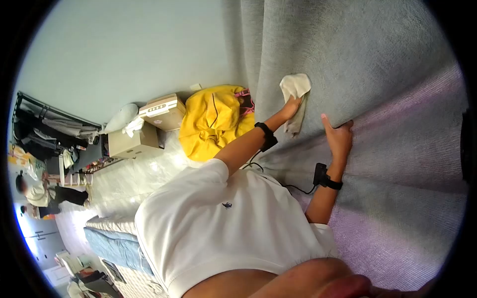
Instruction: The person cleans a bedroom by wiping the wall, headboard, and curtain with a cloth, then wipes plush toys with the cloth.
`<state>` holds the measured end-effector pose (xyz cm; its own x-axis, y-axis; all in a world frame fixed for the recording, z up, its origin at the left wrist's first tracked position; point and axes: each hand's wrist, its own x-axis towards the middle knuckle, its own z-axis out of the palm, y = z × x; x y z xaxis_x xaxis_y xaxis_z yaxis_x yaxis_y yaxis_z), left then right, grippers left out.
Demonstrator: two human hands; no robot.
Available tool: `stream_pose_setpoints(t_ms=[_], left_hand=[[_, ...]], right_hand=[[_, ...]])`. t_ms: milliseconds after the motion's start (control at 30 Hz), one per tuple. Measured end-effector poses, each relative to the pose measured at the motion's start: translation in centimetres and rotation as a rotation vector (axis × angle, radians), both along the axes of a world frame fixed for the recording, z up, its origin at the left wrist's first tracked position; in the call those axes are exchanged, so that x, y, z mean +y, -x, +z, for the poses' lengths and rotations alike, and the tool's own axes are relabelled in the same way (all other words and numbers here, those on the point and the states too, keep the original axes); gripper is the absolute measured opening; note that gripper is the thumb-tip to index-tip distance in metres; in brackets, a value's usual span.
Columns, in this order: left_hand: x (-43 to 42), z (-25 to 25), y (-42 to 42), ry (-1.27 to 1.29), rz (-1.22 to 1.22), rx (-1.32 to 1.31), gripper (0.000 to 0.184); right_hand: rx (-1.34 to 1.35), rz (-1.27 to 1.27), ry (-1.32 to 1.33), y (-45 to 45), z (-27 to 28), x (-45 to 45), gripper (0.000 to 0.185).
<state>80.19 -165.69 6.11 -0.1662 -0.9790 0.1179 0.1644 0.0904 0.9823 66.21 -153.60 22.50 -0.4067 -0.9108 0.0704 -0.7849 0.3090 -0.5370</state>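
My left hand [291, 108] is closed on a cream cloth [295, 85]. One end of the cloth spreads flat against the grey curtain [357, 54], and the other end hangs below my hand. To the right, my right hand [340, 141] grips a fold of the same curtain. Its thumb sticks up in front, and its other fingers are partly hidden behind the fabric. Each wrist carries a black strap with a small box, and a dark cable runs between them.
Beside the curtain a yellow bag [211, 119] lies against the wall, near cardboard boxes [133, 141]. A clothes rack [54, 124] stands farther left. Another person [44, 193] is at the far left. A bed with a blue blanket [117, 246] is at lower left.
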Motion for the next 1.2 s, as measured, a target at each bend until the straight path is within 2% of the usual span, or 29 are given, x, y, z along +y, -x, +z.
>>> stream_pose_setpoints(t_ms=[100, 133, 167, 233, 300, 367, 400, 467, 533, 600, 700, 767, 833, 900, 967, 1033, 1067, 1133, 1167, 1200], left_hand=[[1.5, 0.8, -0.6, -0.098, -0.112, -0.109, 0.056], [1.5, 1.9, -0.5, 0.036, -0.094, -0.113, 0.051], [2.0, 5.3, -1.1, 0.034, -0.084, -0.108, 0.051], [3.3, 13.6, -2.3, 0.146, -0.359, -0.413, 0.049], [4.0, 16.3, -0.8, 0.62, -0.11, -0.267, 0.047], [5.5, 20.7, -2.0, 0.774, -0.257, -0.438, 0.043], [5.4, 20.3, -1.5, 0.742, -0.236, -0.432, 0.043], [4.9, 18.7, 0.6, 1.231, 0.051, -0.322, 0.04], [5.3, 16.5, 2.2, 1.164, 0.069, -0.349, 0.038], [6.5, 15.1, 2.6, 1.11, 0.086, -0.389, 0.035], [6.7, 16.1, 2.7, 1.174, 0.235, -0.361, 0.028], [7.1, 15.7, 2.0, 0.981, -0.044, -0.264, 0.024], [6.3, 12.9, 1.1, 0.994, -0.06, -0.318, 0.025], [6.4, 10.1, 0.3, 1.003, -0.077, -0.382, 0.026], [7.3, 7.8, -0.2, 0.765, -0.254, -0.28, 0.033], [7.3, 3.6, -0.3, 0.682, -0.299, -0.3, 0.035], [7.7, 3.9, -0.4, 0.597, -0.349, -0.31, 0.037], [8.4, 4.5, -0.9, 0.602, -0.339, -0.312, 0.039], [9.2, 6.1, -1.2, 0.604, -0.319, -0.314, 0.041], [10.3, 8.5, -1.3, 0.613, -0.329, -0.305, 0.041]], right_hand=[[0.01, 0.014, -0.002, 0.5, -0.2, -0.3, 0.089], [0.013, 0.048, 0.021, 0.8, -0.5, -0.4, 0.088], [0.016, 0.085, 0.038, 1.1, -0.8, -0.4, 0.087], [-0.014, 0.166, 0.075, 2.1, -1.8, -0.6, 0.084], [-0.042, 0.254, 0.101, 2.9, -3.3, -0.9, 0.081], [-0.173, 0.427, 0.32, 3.8, -4.8, -0.6, 0.069], [-0.173, 0.45, 0.289, 4.4, -5.5, -0.6, 0.069], [0.1, 0.38, 0.186, 5.9, -6.9, -0.5, 0.053], [-0.097, 0.434, 0.228, 7.4, -9.3, -0.9, 0.046], [-0.151, 0.412, 0.263, 9.0, -11.6, -1.4, 0.044], [-0.195, 0.394, 0.317, 9.7, -12.0, -2.3, 0.046], [-0.269, 0.391, 0.253, 9.3, -10.1, -1.7, 0.049], [-0.225, 0.304, 0.231, 9.1, -9.7, -1.9, 0.057], [-0.244, 0.323, 0.271, 9.7, -10.6, -2.2, 0.058], [-0.263, 0.352, 0.289, 10.0, -11.1, -2.0, 0.058], [-0.3, 0.369, 0.404, 9.4, -11.2, -2.1, 0.059], [-0.302, 0.364, 0.408, 9.2, -11.2, -2.0, 0.059], [-0.335, 0.101, 0.062, 9.0, -10.8, -1.9, 0.054], [-0.329, 0.09, 0.073, 9.4, -11.4, -2.2, 0.054], [-0.326, 0.252, 0.239, 10.2, -12.9, -2.6, 0.051]])
